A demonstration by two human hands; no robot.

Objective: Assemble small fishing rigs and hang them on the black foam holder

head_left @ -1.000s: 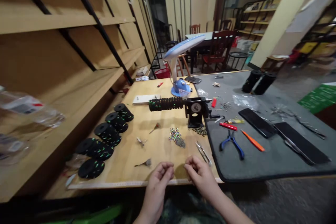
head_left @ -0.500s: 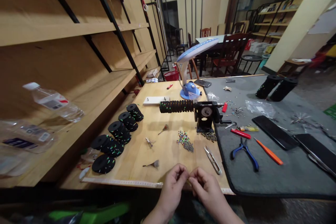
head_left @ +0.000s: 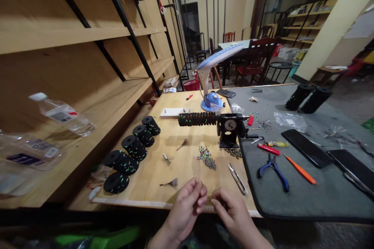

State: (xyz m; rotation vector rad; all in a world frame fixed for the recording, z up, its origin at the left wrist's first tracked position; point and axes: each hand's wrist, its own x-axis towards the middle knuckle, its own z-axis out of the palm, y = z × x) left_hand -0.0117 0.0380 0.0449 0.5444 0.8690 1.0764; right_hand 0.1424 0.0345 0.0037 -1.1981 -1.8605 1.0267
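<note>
Over the table's front edge, my left hand point(head_left: 189, 207) is closed, thumb against the fingertips. My right hand point(head_left: 230, 209) is closed in a pinch a short gap to its right. Whatever lies between the fingers of either hand is too small to make out. Beyond them is a small heap of coloured beads point(head_left: 203, 152) with tiny grey pieces point(head_left: 210, 163) beside it. Thread snips point(head_left: 237, 179) lie near my right hand. A brush-like tuft point(head_left: 173, 182) lies near my left. Farther back stands a black hand-cranked winder point(head_left: 229, 127) bearing a ridged black foam roll point(head_left: 196, 119).
Several black foam spools point(head_left: 133, 147) line the left side, beside shelving with plastic bottles point(head_left: 61, 113). A blue lamp point(head_left: 210, 101) stands behind the winder. On the grey mat point(head_left: 292, 198) are blue pliers point(head_left: 273, 172), an orange tool point(head_left: 300, 169) and dark flat cases point(head_left: 306, 148).
The view swung left, then steadied. My hands came together half a second ago and are now slightly apart, the left raised and turned a little.
</note>
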